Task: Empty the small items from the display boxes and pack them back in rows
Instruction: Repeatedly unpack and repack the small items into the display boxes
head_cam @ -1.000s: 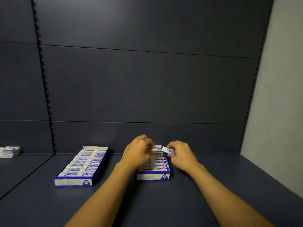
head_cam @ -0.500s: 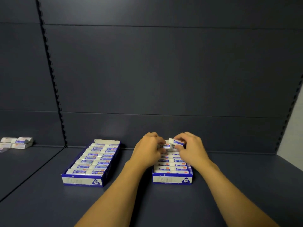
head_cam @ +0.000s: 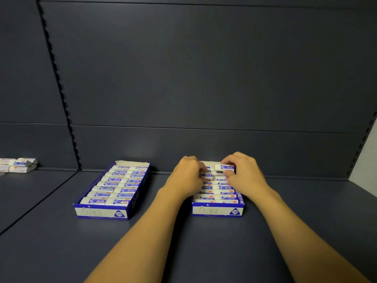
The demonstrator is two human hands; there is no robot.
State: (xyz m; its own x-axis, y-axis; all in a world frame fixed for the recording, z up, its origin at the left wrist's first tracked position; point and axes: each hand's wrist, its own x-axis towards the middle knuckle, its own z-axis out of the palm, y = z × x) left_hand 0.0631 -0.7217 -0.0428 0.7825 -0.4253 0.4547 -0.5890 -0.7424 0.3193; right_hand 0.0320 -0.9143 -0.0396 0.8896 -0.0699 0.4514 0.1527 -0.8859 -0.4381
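Two blue-and-white display boxes stand on the dark shelf. The left box (head_cam: 102, 212) is filled with two rows of white erasers in blue sleeves. Both hands hover over the far end of the right box (head_cam: 217, 211), which also holds rows of erasers. My right hand (head_cam: 243, 174) pinches an eraser (head_cam: 224, 167) at the box's far right corner. My left hand (head_cam: 186, 177) pinches another eraser (head_cam: 206, 176) in the left row; its fingers hide most of it.
A small pile of loose erasers (head_cam: 17, 165) lies on the neighbouring shelf at the far left. The shelf's back panel rises right behind both boxes. A pale wall (head_cam: 365, 164) closes the right side.
The view has shifted so the boxes sit more to the right. My right hand has lowered its eraser toward the far right corner of the right box; my left hand stays at the left row.
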